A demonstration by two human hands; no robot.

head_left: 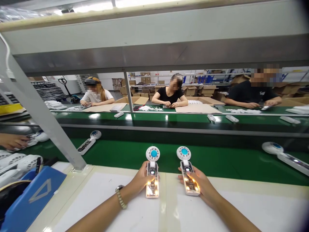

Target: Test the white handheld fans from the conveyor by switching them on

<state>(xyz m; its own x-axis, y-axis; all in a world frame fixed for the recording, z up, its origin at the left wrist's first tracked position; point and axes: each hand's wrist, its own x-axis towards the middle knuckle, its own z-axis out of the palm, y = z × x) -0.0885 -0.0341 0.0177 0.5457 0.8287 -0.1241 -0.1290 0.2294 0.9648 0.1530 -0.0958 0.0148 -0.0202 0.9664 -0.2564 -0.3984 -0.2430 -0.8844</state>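
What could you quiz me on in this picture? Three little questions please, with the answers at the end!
1. True or false: the left hand and the right hand each hold a fan.
2. What colour is the belt just beyond the table? A red, B green, C yellow.
3. Fill in: the bracelet sits nearer the ____ hand.

Key: 1. True. 2. B. 3. left.

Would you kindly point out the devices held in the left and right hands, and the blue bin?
Left held device point(153, 172): head view, on its lit display.
Right held device point(187, 169): head view, on its lit display.
Blue bin point(36, 207): head view, on its outer wall, below the pale triangular marking.
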